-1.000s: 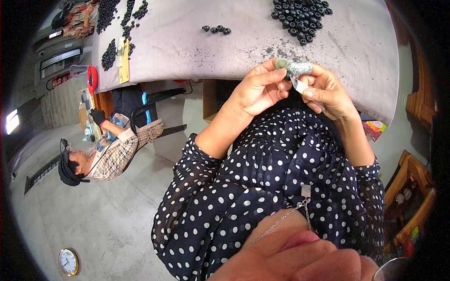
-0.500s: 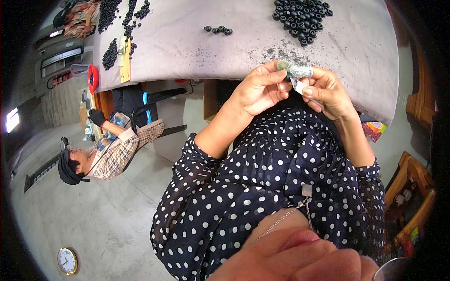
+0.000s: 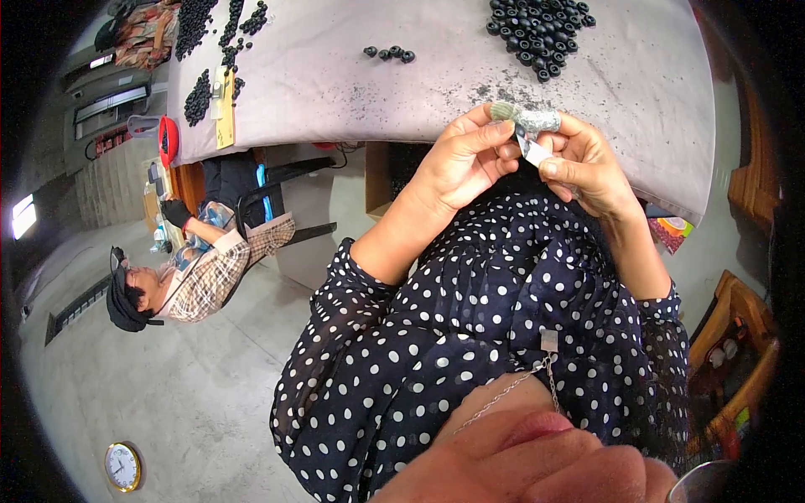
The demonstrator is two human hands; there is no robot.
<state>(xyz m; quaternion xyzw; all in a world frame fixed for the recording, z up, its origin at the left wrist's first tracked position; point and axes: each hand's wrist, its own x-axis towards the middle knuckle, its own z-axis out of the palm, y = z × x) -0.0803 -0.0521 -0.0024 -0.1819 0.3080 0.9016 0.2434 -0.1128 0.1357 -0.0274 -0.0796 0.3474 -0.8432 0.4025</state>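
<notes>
My left hand (image 3: pixel 461 163) is closed in a pinch just off the near table edge, with a small black rubber-looking part (image 3: pixel 519 132) at its thumb and fingertips, mostly hidden. A pale green cover (image 3: pixel 503 111) sits on the index fingertip. In my right hand (image 3: pixel 591 168) is a small blade (image 3: pixel 536 152), its pale flat part pinched by the thumb and its narrow end against the black part. Greyish-white wrapping (image 3: pixel 541 121) surrounds the right index finger. Black crumbs (image 3: pixel 495 88) lie scattered on the cloth just beyond both hands.
A heap of black ring-shaped parts (image 3: pixel 541 38) lies on the cloth-covered table (image 3: pixel 319 92), with several more (image 3: pixel 390 54) left of it. Farther left are more black heaps, a yellow strip (image 3: pixel 224 117) and a red bowl (image 3: pixel 169 141). Another person (image 3: pixel 205 281) sits at left.
My hands stay at nearly the same place. The fingers have shifted slightly, and the blade and black part show more plainly between them.
</notes>
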